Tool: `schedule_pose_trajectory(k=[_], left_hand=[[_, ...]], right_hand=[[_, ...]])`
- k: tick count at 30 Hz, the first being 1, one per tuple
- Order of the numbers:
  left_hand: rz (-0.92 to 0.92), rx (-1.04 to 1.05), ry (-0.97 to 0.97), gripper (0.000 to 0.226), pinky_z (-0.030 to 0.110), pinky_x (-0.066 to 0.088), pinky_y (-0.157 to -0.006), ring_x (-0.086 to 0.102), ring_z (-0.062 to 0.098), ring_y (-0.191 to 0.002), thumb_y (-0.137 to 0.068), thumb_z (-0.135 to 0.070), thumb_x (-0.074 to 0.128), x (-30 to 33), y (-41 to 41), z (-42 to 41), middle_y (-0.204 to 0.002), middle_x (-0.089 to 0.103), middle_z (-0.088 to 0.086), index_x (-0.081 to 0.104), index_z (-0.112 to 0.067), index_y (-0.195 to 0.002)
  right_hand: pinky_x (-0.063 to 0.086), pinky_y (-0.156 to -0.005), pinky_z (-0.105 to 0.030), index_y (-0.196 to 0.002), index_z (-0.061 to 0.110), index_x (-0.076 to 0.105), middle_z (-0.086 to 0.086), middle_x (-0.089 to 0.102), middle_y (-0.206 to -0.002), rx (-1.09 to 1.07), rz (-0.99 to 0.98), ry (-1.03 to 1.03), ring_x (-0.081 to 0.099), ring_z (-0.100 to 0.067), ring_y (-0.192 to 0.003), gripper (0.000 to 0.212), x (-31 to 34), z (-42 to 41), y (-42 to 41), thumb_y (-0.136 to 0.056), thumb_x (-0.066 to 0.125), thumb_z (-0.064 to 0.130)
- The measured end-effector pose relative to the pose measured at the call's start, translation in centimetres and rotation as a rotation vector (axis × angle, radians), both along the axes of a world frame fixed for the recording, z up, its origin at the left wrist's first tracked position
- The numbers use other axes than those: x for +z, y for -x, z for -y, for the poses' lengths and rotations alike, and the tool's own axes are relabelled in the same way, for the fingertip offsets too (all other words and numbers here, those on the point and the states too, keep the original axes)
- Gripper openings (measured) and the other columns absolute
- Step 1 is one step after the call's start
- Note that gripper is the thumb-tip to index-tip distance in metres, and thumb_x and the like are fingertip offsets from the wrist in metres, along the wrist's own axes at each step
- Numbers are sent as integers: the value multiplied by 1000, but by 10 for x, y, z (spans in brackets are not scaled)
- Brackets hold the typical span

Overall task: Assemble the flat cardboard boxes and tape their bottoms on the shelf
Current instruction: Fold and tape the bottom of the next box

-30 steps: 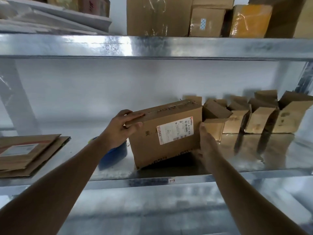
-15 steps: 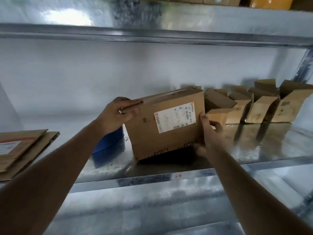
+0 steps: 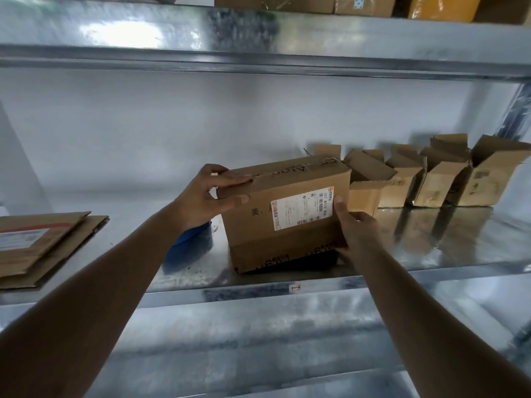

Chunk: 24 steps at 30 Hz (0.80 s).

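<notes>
An assembled cardboard box (image 3: 287,214) is held between both hands on the metal shelf (image 3: 316,285), tilted so that only its lower left edge rests on the steel; the step in hand is judged to be the closing of its flaps, with the taping yet to be done. The upper left corner is gripped by the left hand (image 3: 207,193), thumb laid across the labelled front and fingers curled over the top flap. The right end is clasped by the right hand (image 3: 355,234), thumb pressed beside the shipping label (image 3: 303,211). A blue object (image 3: 189,239), possibly the tape roll, is partly hidden behind the left wrist. Flat boxes (image 3: 43,245) are stacked well to the left of the left arm; finished boxes (image 3: 431,176) are lined up just beyond the right hand. Next, the seam is expected to need holding flat with one hand while the tape is fetched.
</notes>
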<state>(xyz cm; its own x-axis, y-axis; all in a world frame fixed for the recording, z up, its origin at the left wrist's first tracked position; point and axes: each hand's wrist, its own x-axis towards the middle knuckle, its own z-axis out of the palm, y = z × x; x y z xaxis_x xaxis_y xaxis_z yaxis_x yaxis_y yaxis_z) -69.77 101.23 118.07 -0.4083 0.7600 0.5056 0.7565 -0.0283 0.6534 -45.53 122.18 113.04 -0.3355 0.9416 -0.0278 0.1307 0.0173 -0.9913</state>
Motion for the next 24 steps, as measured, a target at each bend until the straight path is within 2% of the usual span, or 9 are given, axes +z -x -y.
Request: schedule_pose_trajectory(k=[3,6,8,10,13,16,20,22,24], left_hand=[[-54,-12,19,51,17,54,-87,46,-2,-126,-76,-46,81,-1,-4,7,-134,44,-9,71,-47,-126],[-36,3,31,55,25,54,-95,47,4,-128,-69,-48,83,1,-2,17,-137,44,-6,72,-48,-123],[-32,13,33,58,21,50,-100,47,3,-128,-67,-46,85,0,-3,22,-138,45,-4,73,-45,-123],[-39,22,31,61,9,46,-96,47,1,-127,-66,-43,86,-1,-4,26,-138,45,-3,73,-41,-125],[-10,31,32,62,7,43,-97,50,4,-127,-66,-41,87,-2,-4,31,-137,47,-6,73,-41,-126],[35,12,35,58,21,44,-106,53,9,-128,-66,-45,88,0,-1,36,-136,49,-7,73,-47,-122],[57,-15,24,53,26,45,-108,56,8,-124,-68,-39,88,7,1,45,-132,54,-3,75,-46,-119],[62,-16,35,51,25,43,-108,56,6,-123,-69,-36,88,17,4,53,-130,57,-2,76,-45,-118],[40,-16,85,50,24,42,-106,57,8,-121,-69,-34,87,29,10,62,-127,58,0,76,-47,-116]], right_hand=[[63,-75,-43,-130,14,57,-2,52,-122,27,19,-36,52,-26,-113,66,-7,1,-4,-91,61,67],[63,-84,-51,-115,19,59,-1,56,-118,32,15,-106,57,-28,-115,61,-6,4,-4,-86,62,73],[61,-88,-54,-103,25,61,4,60,-106,39,29,-145,61,-28,-111,65,0,7,-5,-76,60,83],[60,-89,-52,-93,33,61,10,62,-98,25,43,-177,63,-28,-109,71,3,10,-5,-63,56,96],[58,-87,-42,-106,29,63,5,66,-109,27,63,-211,64,-26,-109,75,4,10,-6,-71,55,94],[57,-96,-52,-116,28,58,4,61,-117,54,19,-126,60,-25,-110,79,10,8,-3,-75,47,95],[52,-102,-58,-134,27,53,1,61,-125,92,-93,62,60,-27,-112,81,22,3,6,-83,44,90],[52,-101,-59,-127,30,60,0,68,-120,114,-105,92,64,-28,-109,79,21,2,11,-78,52,92],[52,-103,-57,-116,30,64,0,70,-116,131,-124,125,65,-28,-108,68,19,6,15,-77,61,86]])
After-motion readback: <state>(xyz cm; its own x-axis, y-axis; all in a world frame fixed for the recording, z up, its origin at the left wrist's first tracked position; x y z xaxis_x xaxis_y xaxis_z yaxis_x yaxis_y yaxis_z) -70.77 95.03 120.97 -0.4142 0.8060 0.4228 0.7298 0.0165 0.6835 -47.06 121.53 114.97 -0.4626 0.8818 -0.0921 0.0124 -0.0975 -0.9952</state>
